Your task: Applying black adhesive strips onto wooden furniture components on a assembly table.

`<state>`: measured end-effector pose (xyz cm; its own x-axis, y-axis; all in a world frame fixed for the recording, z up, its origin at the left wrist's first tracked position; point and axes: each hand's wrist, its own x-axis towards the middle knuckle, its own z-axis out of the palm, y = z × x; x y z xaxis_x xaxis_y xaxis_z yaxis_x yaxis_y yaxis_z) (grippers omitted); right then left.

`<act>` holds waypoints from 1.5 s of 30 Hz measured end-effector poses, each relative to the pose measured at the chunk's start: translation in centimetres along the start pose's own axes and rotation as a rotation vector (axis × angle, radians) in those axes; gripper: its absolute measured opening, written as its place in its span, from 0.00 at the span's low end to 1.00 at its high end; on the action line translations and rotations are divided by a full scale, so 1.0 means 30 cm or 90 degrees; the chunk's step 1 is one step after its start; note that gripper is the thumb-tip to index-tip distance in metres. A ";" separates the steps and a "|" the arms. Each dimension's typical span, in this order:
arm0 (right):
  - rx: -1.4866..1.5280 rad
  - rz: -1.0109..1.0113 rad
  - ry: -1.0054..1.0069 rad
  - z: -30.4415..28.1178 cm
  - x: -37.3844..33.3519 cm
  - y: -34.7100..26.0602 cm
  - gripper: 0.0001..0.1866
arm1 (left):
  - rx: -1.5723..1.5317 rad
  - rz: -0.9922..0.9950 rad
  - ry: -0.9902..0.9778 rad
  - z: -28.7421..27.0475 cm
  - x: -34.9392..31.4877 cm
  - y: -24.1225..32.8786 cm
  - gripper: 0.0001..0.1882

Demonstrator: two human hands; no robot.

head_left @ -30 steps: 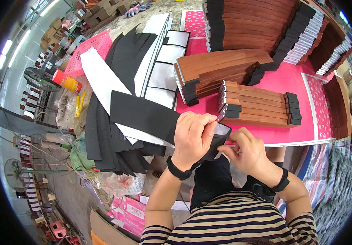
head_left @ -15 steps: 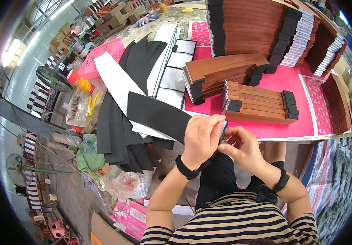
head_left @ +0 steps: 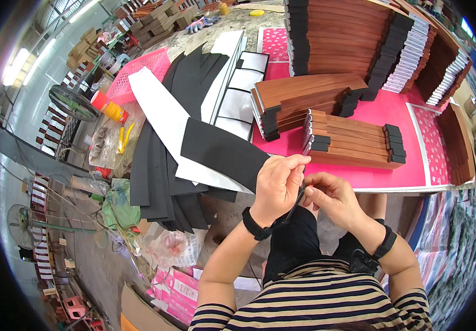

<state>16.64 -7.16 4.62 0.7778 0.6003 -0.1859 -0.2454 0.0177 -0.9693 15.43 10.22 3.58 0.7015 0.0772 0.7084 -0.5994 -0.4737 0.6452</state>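
Observation:
In front of my lap, my left hand (head_left: pixel 276 187) is closed on one end of a black foam-like strip (head_left: pixel 221 150), whose flat length reaches out to the left. My right hand (head_left: pixel 331 197) meets it from the other side, thumb and forefinger pinched together at the strip's dark end. The exact spot between the fingertips is partly hidden. Under the strip lies a white strip (head_left: pixel 163 107), resting across a fanned pile of black strips (head_left: pixel 152 179).
On the pink-covered table stand stacked brown wooden pieces (head_left: pixel 354 144) with black ends and a taller wooden stack (head_left: pixel 337 38) behind. A pink basket (head_left: pixel 138 74), an orange-red can (head_left: pixel 108 107) and a fan (head_left: pixel 72 102) are at the left. Green netting (head_left: pixel 121 205) hangs below.
The black strip has shifted slightly right along with my left hand. Its end at my fingers has turned, so less of its pale side shows. My right hand stays close to it.

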 end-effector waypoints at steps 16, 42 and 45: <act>-0.049 0.018 0.053 -0.035 -0.002 -0.005 0.10 | -0.146 -0.155 -0.024 0.007 0.012 -0.008 0.06; -0.064 -0.195 0.163 -0.307 0.133 -0.131 0.14 | 0.103 -0.044 -0.316 -0.047 0.113 -0.112 0.29; -0.171 -0.222 0.159 -0.278 0.166 -0.145 0.15 | 0.101 -0.056 -0.328 -0.032 0.085 -0.130 0.33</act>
<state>26.40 -10.90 6.57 0.9097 0.3853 0.1547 0.1855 -0.0437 -0.9817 19.19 13.11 3.16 0.8683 -0.2979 0.3967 -0.4924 -0.6146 0.6163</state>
